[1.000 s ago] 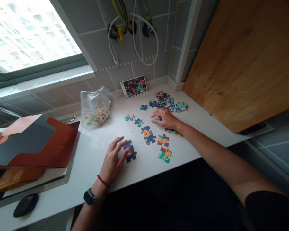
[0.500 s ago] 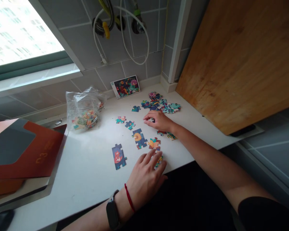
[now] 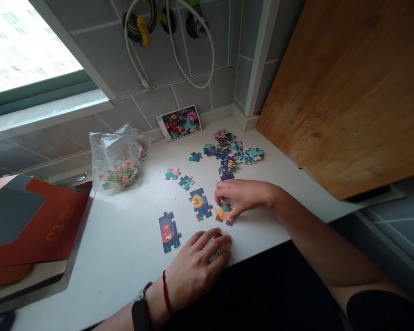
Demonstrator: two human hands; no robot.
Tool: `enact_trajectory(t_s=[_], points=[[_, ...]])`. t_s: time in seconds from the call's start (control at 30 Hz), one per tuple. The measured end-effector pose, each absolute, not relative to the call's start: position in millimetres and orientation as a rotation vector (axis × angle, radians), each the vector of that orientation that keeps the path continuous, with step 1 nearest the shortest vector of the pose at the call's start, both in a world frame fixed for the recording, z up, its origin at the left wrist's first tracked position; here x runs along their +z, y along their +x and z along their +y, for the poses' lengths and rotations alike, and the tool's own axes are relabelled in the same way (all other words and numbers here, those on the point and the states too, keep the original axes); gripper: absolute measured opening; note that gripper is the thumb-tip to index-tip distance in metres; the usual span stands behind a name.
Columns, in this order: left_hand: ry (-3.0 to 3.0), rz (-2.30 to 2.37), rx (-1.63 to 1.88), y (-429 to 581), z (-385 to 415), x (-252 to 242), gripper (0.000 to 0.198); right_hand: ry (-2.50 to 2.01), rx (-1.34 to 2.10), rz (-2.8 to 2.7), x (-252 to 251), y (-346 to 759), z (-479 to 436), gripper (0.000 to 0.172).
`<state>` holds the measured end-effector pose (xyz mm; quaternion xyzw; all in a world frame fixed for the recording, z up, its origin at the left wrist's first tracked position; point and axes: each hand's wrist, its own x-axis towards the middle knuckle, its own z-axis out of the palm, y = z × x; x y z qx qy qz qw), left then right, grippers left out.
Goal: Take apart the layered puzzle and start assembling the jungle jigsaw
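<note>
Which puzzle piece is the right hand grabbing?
The mostly orange piece, pinched between thumb and fingers of the right hand. The blue piece with an orange circle, just to its left, lies untouched.

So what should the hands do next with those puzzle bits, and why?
Probably slide the edge piece under the left hand up to the orange piece that the right hand pinches. Both lie close together on the counter, each already under a hand, so trying them against each other looks like the smallest step.
</note>
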<state>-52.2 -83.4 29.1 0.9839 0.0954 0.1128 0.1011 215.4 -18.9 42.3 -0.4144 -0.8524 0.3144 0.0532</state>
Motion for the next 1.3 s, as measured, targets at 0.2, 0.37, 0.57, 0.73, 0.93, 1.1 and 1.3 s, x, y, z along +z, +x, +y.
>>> enact_trajectory(t_s=[0.2,0.37,0.57,0.73,0.93,1.1,1.3], points=[[2.947,0.070,0.362,-32,-54,44,0.015,-1.467,0.995,-2.505,50,223,-18,0.037],[2.940,0.106,0.380,-19,-13,53,0.018,-1.544,1.122,-2.310,46,233,-13,0.029],[2.950,0.238,0.472,-25,38,40,0.018,-1.563,1.107,-2.027,44,228,-10,0.017],[2.848,0.352,0.713,-39,55,17,0.021,-1.625,0.973,-1.870,36,219,-6,0.012],[2.748,0.178,0.646,-46,56,1,0.032,-1.573,0.675,-1.952,28,229,1,0.031],[2.767,0.174,0.518,-47,57,-3,0.046,-1.770,0.376,-1.819,29,254,8,0.043],[2.735,0.167,0.499,-47,56,-5,0.053,-1.784,0.486,-2.071,17,264,9,0.059]])
